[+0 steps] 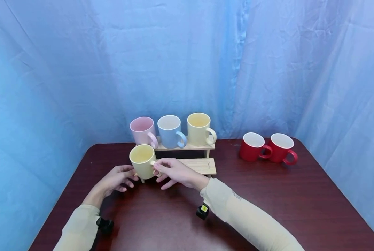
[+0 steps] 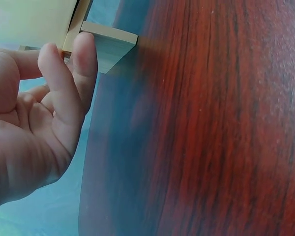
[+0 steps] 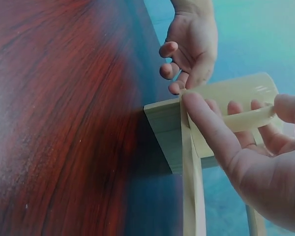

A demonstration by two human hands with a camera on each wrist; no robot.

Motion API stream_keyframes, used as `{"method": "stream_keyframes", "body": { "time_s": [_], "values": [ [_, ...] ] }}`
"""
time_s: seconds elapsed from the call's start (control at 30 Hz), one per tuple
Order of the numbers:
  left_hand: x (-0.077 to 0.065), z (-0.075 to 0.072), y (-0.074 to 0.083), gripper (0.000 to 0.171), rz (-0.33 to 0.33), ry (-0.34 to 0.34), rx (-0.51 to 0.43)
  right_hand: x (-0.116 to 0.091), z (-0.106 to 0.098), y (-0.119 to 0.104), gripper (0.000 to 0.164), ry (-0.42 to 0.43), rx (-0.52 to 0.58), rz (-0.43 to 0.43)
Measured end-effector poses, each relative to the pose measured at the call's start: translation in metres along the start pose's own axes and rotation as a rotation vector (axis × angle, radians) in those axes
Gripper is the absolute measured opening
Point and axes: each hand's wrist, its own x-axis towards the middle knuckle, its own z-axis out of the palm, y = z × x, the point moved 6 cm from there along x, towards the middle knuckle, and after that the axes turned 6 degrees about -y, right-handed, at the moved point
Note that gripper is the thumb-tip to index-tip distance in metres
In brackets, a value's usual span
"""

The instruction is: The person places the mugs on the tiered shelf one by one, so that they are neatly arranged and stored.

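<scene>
My right hand (image 1: 179, 172) pinched handle (image 3: 246, 120) of yellow mug (image 1: 143, 169), at left end of wooden stand's (image 1: 202, 166) lower step. My left hand (image 1: 116, 179) hovered close beside mug, fingers loosely bent, gripping nothing; couldn't tell whether touching. Pink mug (image 1: 140, 137), blue mug (image 1: 167, 138), second yellow mug (image 1: 197, 135) stood on upper step (image 1: 193, 147); two red mugs (image 1: 248, 151) farther right on table (image 1: 284, 190).

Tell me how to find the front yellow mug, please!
On the reddish-brown table stands a two-step wooden rack. At its lower step's left end, find the front yellow mug, between the left hand and the right hand, which pinches its handle. The top yellow mug looks alike, but nobody touches that one.
</scene>
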Motion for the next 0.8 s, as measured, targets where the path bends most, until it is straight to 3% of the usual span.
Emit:
{"method": "stream_keyframes", "body": {
  "time_s": [0.17, 0.33, 0.53, 0.8],
  "values": [
    [0.001, -0.002, -0.001, 0.046, 0.015, 0.012, 0.003, -0.014, -0.012, -0.004, 0.031, 0.018, -0.029, -0.012],
    [0.0, -0.005, -0.002, 0.046, 0.03, 0.037, -0.012, -0.043, -0.033, -0.017, 0.035, 0.02, -0.091, -0.042],
    [-0.005, -0.006, -0.001, 0.047, 0.058, 0.032, -0.059, -0.094, -0.07, -0.033, 0.038, 0.059, -0.171, -0.077],
    [-0.012, -0.004, 0.0, 0.054, 0.061, 0.037, -0.013, -0.179, -0.143, -0.033, 0.035, 0.23, -0.291, -0.087]
  ]
}}
